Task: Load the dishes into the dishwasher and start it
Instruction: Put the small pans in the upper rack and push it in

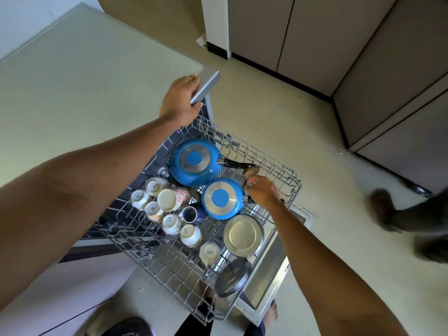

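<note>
The grey wire dishwasher rack (274,170) is pulled out over the open door (271,270). Two blue pans lie upside down in it: a larger one (194,162) at the back and a smaller one (221,198) in front. My right hand (260,191) grips the smaller pan's handle at the rack's right side. My left hand (180,99) grips the corner of the countertop (97,81) above the dishwasher. Several white cups (169,223), a patterned cup (173,197), a dark blue mug (192,213), a steel plate (243,235) and a dark pan (232,277) also sit in the rack.
Grey cabinets (315,32) line the far wall and right side. Another person's foot (385,210) stands on the pale floor at the right. My own feet (272,311) show below the dishwasher door.
</note>
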Demonstrator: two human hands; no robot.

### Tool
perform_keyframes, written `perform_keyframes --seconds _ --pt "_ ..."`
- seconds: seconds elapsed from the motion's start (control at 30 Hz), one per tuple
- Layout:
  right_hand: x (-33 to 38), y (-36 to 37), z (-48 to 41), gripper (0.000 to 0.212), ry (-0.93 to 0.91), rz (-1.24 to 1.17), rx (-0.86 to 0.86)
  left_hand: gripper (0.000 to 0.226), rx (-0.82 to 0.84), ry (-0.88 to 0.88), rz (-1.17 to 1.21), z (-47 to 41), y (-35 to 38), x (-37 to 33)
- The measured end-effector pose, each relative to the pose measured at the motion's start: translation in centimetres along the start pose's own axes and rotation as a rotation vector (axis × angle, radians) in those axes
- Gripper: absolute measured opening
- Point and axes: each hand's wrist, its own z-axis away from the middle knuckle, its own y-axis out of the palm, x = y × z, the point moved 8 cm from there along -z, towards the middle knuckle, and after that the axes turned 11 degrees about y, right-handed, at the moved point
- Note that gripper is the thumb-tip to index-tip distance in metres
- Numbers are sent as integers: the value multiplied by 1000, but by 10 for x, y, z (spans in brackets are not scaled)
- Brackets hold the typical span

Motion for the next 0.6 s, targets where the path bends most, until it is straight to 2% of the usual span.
perform_keyframes --seconds 0.07,0.1,0.23,0.33,0.43,0.6 --pt "8 3 20 30 -2 13 1 36 -110 19 128 18 -11 -4" --pt "12 5 30 30 4 10 -1 31 -143 28 184 30 -14 -6" --pt "34 10 74 29 -9 -25 -11 32 -173 107 257 103 -25 -23" --pt "58 19 109 26 -34 -28 2 30 -114 206 208 172 -31 -37" --pt "85 33 143 26 -103 -1 37 30 -93 164 137 246 -39 -30" --pt "134 61 218 21 -307 109 69 29 -176 19 142 362 -83 -18"
